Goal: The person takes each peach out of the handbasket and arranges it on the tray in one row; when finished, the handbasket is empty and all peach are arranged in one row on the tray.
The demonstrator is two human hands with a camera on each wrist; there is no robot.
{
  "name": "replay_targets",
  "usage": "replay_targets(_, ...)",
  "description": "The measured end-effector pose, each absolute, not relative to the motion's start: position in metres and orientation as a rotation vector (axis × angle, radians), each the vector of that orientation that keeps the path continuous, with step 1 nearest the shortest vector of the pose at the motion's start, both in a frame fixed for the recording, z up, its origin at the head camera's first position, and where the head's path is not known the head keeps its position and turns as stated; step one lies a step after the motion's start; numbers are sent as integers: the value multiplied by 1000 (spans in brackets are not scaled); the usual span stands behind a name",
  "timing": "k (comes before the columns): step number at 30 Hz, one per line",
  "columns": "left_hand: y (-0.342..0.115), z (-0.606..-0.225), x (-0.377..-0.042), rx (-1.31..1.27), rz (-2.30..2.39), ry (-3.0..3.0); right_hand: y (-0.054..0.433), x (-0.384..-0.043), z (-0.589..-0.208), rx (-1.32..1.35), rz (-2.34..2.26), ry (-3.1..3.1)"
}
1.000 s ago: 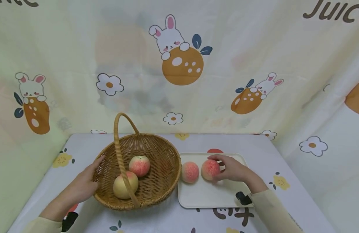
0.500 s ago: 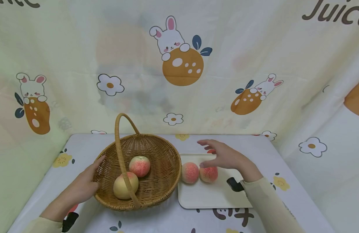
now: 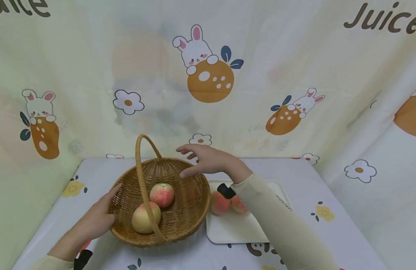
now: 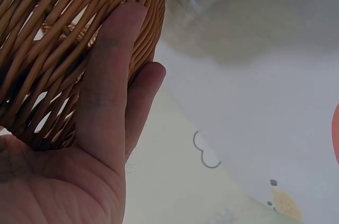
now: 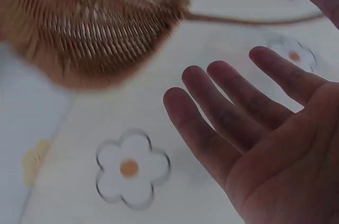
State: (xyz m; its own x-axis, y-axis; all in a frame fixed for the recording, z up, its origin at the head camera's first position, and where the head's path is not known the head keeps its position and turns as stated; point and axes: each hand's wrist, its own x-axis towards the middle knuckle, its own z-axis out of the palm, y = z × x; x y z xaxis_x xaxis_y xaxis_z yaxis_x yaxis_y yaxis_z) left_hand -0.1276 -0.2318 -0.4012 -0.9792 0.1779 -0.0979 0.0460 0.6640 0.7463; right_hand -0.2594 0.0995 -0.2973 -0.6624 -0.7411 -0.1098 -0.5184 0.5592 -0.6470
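A wicker basket (image 3: 191,202) with a tall arched handle stands left of centre in the head view. Inside lie a pink-red peach (image 3: 162,195) and a paler yellow one (image 3: 142,219). My left hand (image 3: 98,217) rests against the basket's left side, its extended fingers (image 4: 106,86) along the outer weave in the left wrist view. Over the basket's far right rim hovers my right hand (image 3: 209,159), holding nothing, fingers spread. To the right, a white tray (image 3: 235,230) carries two more peaches, one pink (image 3: 220,203) and one (image 3: 239,204) partly hidden by my right sleeve.
Beneath everything is a table with a white patterned cloth (image 3: 180,257). A printed curtain (image 3: 153,67) with rabbits and flowers hangs behind the table's back edge and along both sides. The basket handle (image 3: 138,165) arches high over the basket.
My right hand has left the right-hand peach on the tray, which now sits closer to its neighbour, and has swung left over the basket rim. My left hand stays at the basket.
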Motion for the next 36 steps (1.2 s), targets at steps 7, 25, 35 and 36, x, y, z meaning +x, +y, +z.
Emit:
replay_targets(7,-228,-400,-126,209,1227,2733,63,-263,-327,-976,-649,2388)
replay_targets(25,-226,-397,-126,200,1176,2774,20,-259,-364,-838,-461,2299)
replay_targets(35,-226,-396,-127,211,1168,2775,17,-249,-376,-826,-189,2415)
replay_targets(36,-226,-396,-128,216,1163,2778,17,-248,-377,-843,-172,2434)
